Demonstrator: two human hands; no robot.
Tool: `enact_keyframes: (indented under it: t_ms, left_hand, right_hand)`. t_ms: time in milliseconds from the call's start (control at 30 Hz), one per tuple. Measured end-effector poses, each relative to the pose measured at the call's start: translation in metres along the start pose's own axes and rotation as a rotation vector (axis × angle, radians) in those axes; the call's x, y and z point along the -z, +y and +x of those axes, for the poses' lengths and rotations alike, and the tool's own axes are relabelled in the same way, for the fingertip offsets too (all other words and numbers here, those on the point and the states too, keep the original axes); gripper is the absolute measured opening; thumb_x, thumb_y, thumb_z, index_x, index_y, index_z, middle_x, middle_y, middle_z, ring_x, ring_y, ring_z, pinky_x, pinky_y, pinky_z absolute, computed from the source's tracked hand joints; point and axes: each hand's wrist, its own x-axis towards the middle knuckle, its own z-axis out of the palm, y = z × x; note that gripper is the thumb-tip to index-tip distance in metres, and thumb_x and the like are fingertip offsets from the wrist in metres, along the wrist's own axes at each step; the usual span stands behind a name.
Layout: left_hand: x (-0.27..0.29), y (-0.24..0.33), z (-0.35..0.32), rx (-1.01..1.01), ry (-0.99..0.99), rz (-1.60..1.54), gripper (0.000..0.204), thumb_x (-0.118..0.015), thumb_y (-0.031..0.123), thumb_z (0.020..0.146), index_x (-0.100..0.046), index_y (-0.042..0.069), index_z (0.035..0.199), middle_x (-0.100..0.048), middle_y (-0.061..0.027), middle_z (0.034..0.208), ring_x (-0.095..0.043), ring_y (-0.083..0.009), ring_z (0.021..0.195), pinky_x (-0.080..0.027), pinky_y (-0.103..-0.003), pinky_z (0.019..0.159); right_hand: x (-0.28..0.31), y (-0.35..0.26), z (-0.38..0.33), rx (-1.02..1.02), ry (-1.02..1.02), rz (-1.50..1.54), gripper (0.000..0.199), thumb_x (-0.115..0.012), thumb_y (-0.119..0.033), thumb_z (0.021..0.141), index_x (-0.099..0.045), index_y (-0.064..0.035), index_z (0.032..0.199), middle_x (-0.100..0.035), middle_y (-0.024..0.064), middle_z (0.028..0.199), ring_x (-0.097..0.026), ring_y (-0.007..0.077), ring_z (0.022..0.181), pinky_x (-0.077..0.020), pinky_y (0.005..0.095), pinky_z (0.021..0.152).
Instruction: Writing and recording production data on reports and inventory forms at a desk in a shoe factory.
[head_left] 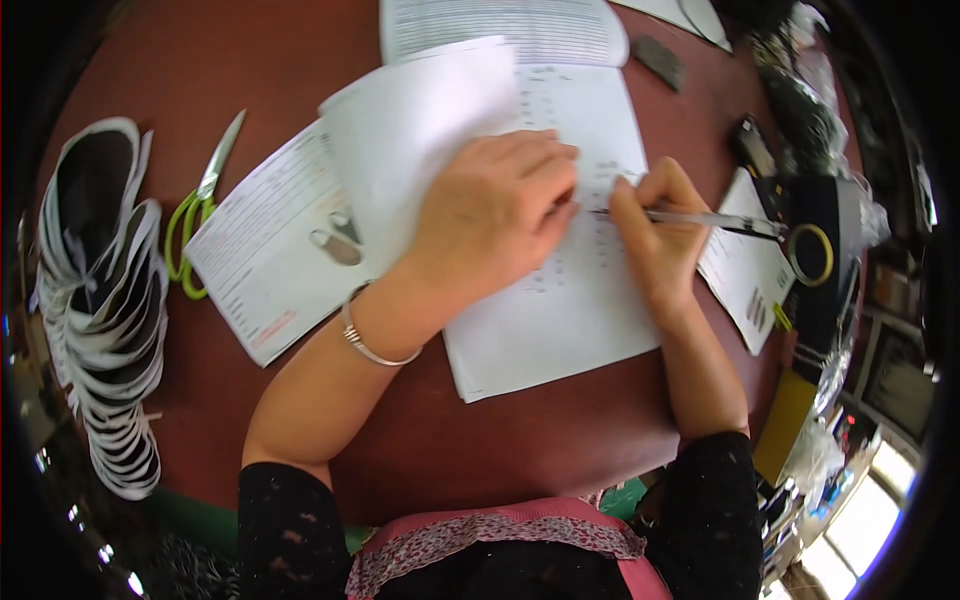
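Note:
My right hand [662,235] grips a slim pen [725,220], its tip at the handwritten column on an open notebook [560,340]. My left hand [500,205] lies over the notebook's left side, its fingers curled. Whether those fingers pinch anything is hidden. Blank-looking white sheets [420,130] run up to the left hand and overlap the notebook. Under them at the left is a printed form [275,250] with a picture of shoe-sole shapes on it. A thin bracelet [365,340] circles my left wrist.
Green-handled scissors [195,205] and a stack of dark, white-edged curved pieces [105,300] lie at the left of the red-brown table [400,455]. A dark block [658,62] sits far right. Along the right edge are a tape roll [810,254], a printed sheet [748,280] and plastic-wrapped things.

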Motion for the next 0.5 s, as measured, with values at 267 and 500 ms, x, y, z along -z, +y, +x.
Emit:
enact_keyframes:
  t_ms: [267, 500]
  left_hand:
    - [0.0019, 0.0015, 0.0016, -0.005, 0.004, 0.047, 0.019, -0.082, 0.009, 0.082, -0.063, 0.010, 0.082, -0.078, -0.0043, 0.115, -0.070, -0.0268, 0.120, -0.054, -0.041, 0.095]
    - [0.0015, 0.0019, 0.0021, -0.006, 0.003, 0.042, 0.019, -0.082, 0.008, 0.081, -0.063, 0.009, 0.082, -0.078, -0.0054, 0.116, -0.071, -0.0281, 0.118, -0.054, -0.041, 0.095]
  right_hand:
    - [-0.0044, -0.0118, -0.0006, -0.097, -0.019, 0.049, 0.038, -0.071, 0.002, 0.092, -0.041, -0.0082, 0.072, -0.044, -0.0063, 0.064, -0.039, 0.0007, 0.061, -0.0341, 0.0243, 0.051]
    - [-0.0035, -0.0088, -0.0001, -0.070, -0.012, -0.010, 0.038, -0.072, 0.000, 0.090, -0.040, -0.0085, 0.072, -0.043, -0.0050, 0.063, -0.037, 0.0023, 0.058, -0.0339, 0.0254, 0.049]
